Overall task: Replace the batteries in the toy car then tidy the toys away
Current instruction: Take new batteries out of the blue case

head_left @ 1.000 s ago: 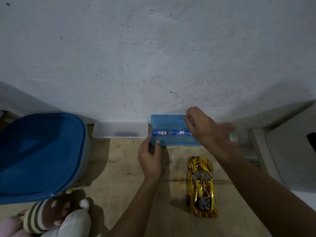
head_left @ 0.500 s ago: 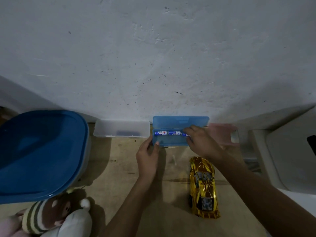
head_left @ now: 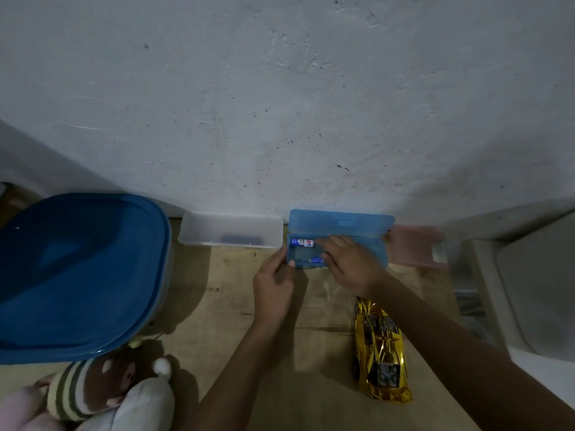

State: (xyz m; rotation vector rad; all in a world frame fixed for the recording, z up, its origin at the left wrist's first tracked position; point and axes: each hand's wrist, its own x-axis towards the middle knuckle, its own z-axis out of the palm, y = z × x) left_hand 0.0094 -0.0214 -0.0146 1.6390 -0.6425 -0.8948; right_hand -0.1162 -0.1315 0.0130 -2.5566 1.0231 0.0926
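Note:
A blue plastic case (head_left: 357, 223) lies open against the wall, its lid tipped back. Inside, one blue-and-white battery (head_left: 302, 242) lies at the back left. My right hand (head_left: 348, 262) reaches into the case, its fingertips pinched on a second battery (head_left: 315, 260) near the front edge. My left hand (head_left: 273, 281) steadies the case by its left front corner. A shiny gold toy car (head_left: 381, 353) lies on the wooden table to the right of my left arm, partly under my right forearm.
A clear plastic case (head_left: 230, 233) sits left of the blue one. A large blue-lidded tub (head_left: 77, 272) fills the left side, with plush toys (head_left: 102, 393) in front of it. A pink case (head_left: 417, 245) and a white object (head_left: 535, 287) lie to the right.
My right hand moved left and down into the open case and closed its fingers on a battery, pulling it to the front edge. The left hand stayed on the case's corner.

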